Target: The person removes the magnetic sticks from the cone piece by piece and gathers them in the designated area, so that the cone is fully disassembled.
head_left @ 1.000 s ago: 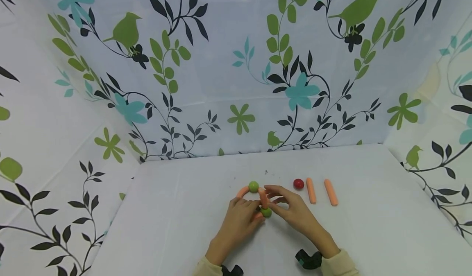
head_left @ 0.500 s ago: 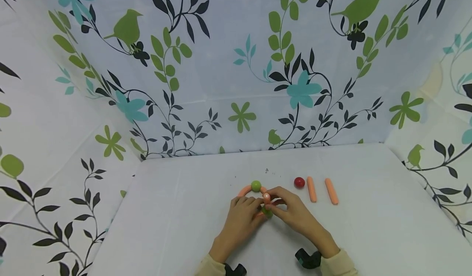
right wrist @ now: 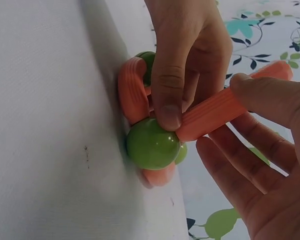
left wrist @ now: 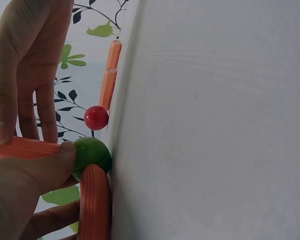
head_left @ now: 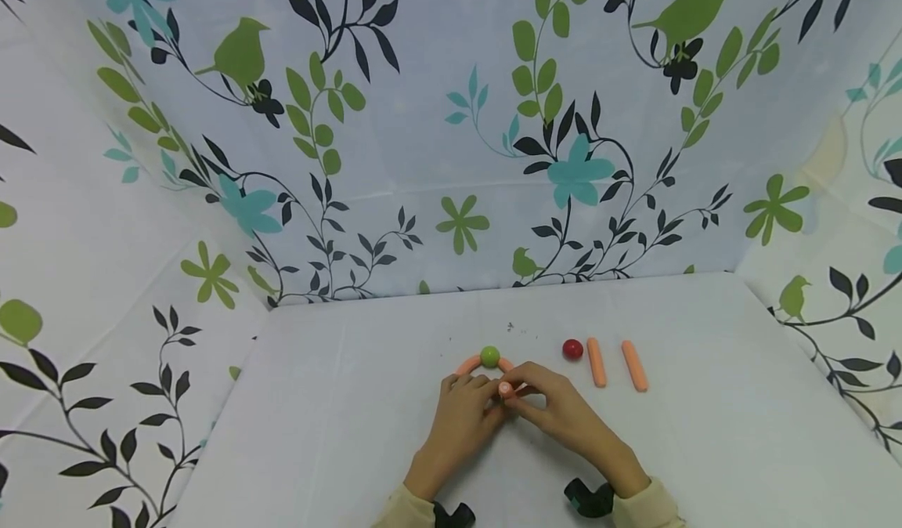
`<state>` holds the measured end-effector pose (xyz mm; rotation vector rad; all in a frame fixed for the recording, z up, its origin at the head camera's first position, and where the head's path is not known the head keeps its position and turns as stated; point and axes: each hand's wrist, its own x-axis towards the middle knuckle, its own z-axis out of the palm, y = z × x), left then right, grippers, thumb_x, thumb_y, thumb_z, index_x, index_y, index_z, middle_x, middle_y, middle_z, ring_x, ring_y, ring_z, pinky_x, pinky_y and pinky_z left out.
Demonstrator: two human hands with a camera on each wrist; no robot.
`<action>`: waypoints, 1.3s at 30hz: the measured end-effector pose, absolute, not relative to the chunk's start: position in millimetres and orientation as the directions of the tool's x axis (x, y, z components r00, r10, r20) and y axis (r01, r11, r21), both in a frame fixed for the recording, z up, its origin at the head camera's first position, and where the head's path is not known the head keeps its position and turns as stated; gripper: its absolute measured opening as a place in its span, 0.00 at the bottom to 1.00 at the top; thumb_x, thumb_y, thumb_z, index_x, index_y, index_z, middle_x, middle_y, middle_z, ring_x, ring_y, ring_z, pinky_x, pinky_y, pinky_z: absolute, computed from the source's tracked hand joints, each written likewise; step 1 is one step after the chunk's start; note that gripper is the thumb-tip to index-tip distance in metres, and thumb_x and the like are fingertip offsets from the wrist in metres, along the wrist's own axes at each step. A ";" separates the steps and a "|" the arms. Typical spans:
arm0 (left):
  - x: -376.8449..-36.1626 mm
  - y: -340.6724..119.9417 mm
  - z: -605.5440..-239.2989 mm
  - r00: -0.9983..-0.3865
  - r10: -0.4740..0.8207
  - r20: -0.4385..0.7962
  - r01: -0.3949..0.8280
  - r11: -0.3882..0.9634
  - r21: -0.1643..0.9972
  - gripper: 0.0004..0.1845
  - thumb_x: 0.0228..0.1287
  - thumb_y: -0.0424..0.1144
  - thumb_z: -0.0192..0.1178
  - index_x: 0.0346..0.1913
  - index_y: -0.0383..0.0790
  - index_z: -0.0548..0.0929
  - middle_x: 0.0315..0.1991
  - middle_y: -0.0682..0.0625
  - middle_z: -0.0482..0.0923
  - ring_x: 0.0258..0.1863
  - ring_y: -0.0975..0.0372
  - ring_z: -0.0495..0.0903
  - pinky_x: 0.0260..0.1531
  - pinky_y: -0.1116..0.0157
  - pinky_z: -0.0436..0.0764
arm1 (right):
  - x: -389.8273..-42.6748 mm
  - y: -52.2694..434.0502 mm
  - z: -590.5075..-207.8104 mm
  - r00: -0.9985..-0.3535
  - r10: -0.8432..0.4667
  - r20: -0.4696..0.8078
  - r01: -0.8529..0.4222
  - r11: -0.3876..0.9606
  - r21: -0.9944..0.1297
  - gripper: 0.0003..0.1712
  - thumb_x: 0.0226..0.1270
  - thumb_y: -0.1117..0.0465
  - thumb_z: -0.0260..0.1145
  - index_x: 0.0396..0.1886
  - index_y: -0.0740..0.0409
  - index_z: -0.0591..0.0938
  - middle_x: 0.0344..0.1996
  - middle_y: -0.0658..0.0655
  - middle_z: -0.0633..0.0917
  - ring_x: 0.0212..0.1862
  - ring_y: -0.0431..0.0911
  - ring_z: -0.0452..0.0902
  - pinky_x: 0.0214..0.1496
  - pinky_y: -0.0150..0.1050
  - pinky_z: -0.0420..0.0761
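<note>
A small toy of orange rods and green balls lies on the white table [head_left: 352, 434]. The far green ball [head_left: 489, 356] joins two curved orange pieces [head_left: 467, 365]. My left hand [head_left: 486, 399] pinches the near green ball [right wrist: 152, 143], thumb on top, with a curved orange piece [left wrist: 94, 200] beside it. My right hand [head_left: 524, 391] grips a straight orange stick [right wrist: 225, 107] between thumb and fingers, its end against that ball. In the head view the near ball is hidden under the fingers.
A red ball [head_left: 572, 348] and two loose orange sticks [head_left: 596, 362] [head_left: 634, 366] lie to the right of the hands. Cloth walls printed with leaves and birds [head_left: 451, 160] enclose the table at the back and on both sides.
The hands have closed in on each other. The orange stick, seen lengthwise above the near green ball earlier, now points towards the camera, and that ball is covered by fingers.
</note>
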<state>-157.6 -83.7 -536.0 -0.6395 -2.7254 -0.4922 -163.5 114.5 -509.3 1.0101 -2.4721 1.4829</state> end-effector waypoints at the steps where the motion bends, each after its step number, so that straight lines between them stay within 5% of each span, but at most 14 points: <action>1: -158.0 -83.9 -536.2 -0.856 0.372 0.360 0.474 0.843 0.255 0.06 0.65 0.48 0.71 0.42 0.55 0.87 0.36 0.59 0.86 0.40 0.62 0.81 0.57 0.50 0.74 | -163.3 114.2 -508.8 -0.770 -0.496 0.403 -0.591 0.316 -0.742 0.19 0.66 0.67 0.74 0.54 0.48 0.84 0.49 0.44 0.87 0.52 0.38 0.84 0.54 0.44 0.87; 11: -160.1 -86.0 -535.7 -0.852 0.381 0.359 0.482 0.838 0.254 0.14 0.59 0.40 0.72 0.49 0.54 0.90 0.33 0.58 0.85 0.40 0.61 0.82 0.58 0.48 0.75 | -159.0 114.2 -498.6 -0.748 -0.536 0.390 -0.632 0.398 -0.665 0.21 0.65 0.66 0.76 0.56 0.47 0.86 0.49 0.43 0.85 0.47 0.38 0.83 0.51 0.44 0.87; 23: -160.4 -87.0 -533.2 -0.844 0.393 0.364 0.501 0.819 0.279 0.06 0.67 0.50 0.70 0.41 0.55 0.88 0.34 0.59 0.86 0.41 0.62 0.83 0.58 0.47 0.75 | -162.1 122.8 -492.6 -0.769 -0.513 0.382 -0.612 0.415 -0.673 0.23 0.64 0.67 0.76 0.58 0.47 0.86 0.51 0.43 0.86 0.50 0.38 0.83 0.54 0.44 0.87; 33: -160.3 -90.6 -530.9 -0.874 0.413 0.255 0.482 0.801 0.354 0.12 0.68 0.52 0.69 0.51 0.56 0.89 0.44 0.61 0.88 0.56 0.59 0.84 0.65 0.44 0.72 | -165.4 140.1 -488.7 -0.825 -0.441 0.353 -0.546 0.462 -0.698 0.26 0.68 0.63 0.74 0.65 0.46 0.84 0.53 0.42 0.87 0.54 0.37 0.82 0.54 0.41 0.86; 39: -162.5 -93.7 -530.3 -0.866 0.433 0.249 0.498 0.782 0.375 0.12 0.67 0.54 0.69 0.49 0.57 0.89 0.44 0.62 0.89 0.54 0.62 0.84 0.64 0.44 0.72 | -169.0 149.9 -489.9 -0.846 -0.404 0.349 -0.520 0.478 -0.708 0.29 0.69 0.61 0.73 0.69 0.48 0.81 0.52 0.44 0.87 0.50 0.36 0.82 0.50 0.36 0.86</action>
